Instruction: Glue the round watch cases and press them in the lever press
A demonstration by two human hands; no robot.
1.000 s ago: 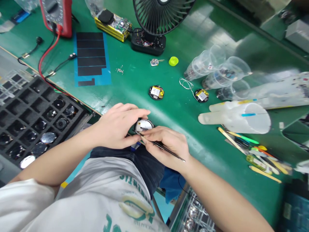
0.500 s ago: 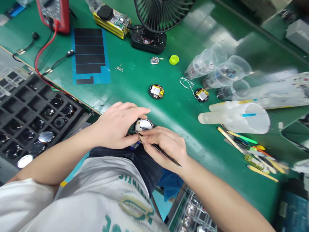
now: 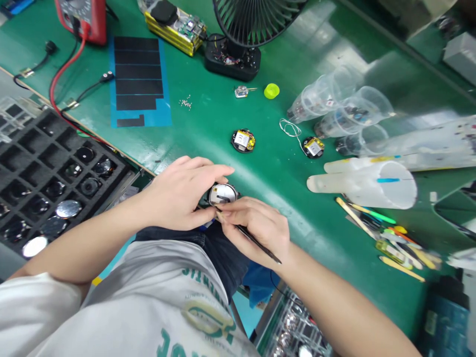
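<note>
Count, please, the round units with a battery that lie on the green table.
2. One unit lies between the fan and the right hand; the other lies farther right, near the clear cups. I see no sign of hidden ones.

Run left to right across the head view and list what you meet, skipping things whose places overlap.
Red meter, black-and-blue sheet, tiny bits, held round part, lime cap, rightmost battery piece, pile of tools.

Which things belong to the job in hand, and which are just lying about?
Seemingly in use:
round silvery device, cupped by the left hand
thin dark tool, in the right hand

Apparently lying about:
black fan
red multimeter
yellow-green cap
plastic cups
</note>
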